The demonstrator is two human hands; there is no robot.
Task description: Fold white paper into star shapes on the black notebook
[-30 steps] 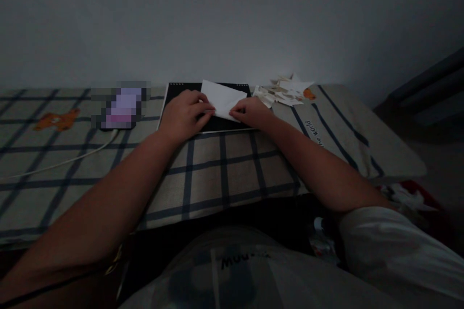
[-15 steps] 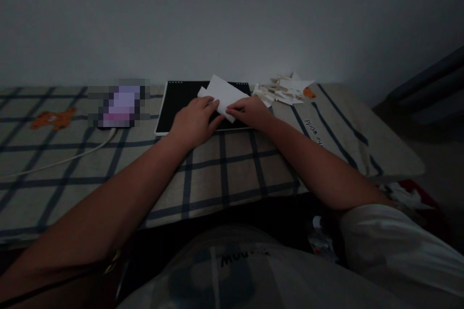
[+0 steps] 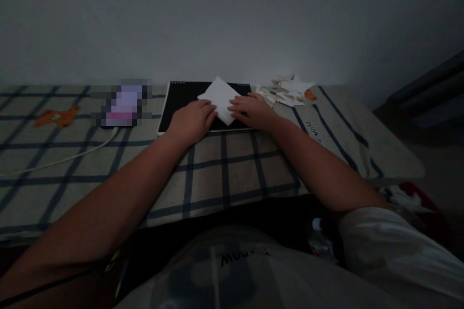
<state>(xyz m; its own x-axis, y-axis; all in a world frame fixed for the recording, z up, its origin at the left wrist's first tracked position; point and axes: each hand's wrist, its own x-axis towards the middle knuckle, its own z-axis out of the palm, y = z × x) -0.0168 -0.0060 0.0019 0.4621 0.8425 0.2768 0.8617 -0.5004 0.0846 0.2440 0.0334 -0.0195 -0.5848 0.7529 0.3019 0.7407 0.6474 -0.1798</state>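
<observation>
A folded white paper [image 3: 221, 98] lies as a diamond on a black board with a white rim [image 3: 181, 101]. My left hand [image 3: 192, 120] rests at the paper's left edge, fingers stretched flat and pressing its near-left side. My right hand [image 3: 252, 110] lies flat at the paper's right side, fingertips touching its edge. Both hands press the paper down rather than gripping it. The scene is dim.
A pile of paper scraps [image 3: 284, 91] sits right of the board. A blurred purple object [image 3: 123, 105] with a white cable [image 3: 65, 158] lies to the left. All rest on a plaid cloth surface [image 3: 224, 169] against a plain wall; the surface's right edge drops off.
The paper has turned from a slanted rectangle to a diamond lying flat. My hands moved from pinching its near edge to lying flat on either side.
</observation>
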